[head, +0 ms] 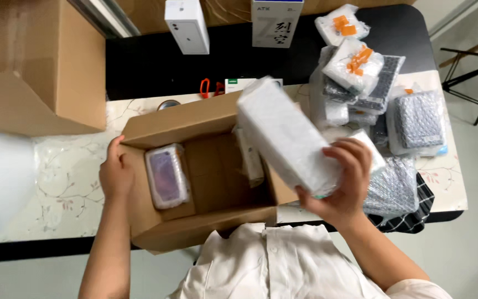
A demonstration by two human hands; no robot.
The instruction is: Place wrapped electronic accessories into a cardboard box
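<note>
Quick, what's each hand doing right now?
Left hand: closed on the open cardboard box's left wall.
Right hand: closed around a white wrapped package, held above the box.

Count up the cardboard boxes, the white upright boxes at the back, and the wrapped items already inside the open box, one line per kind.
Cardboard boxes: 2, the open box held by the left hand and a closed box
White upright boxes: 2
Wrapped items inside the open box: 2
Total: 6
The right hand holds another wrapped package above.
</note>
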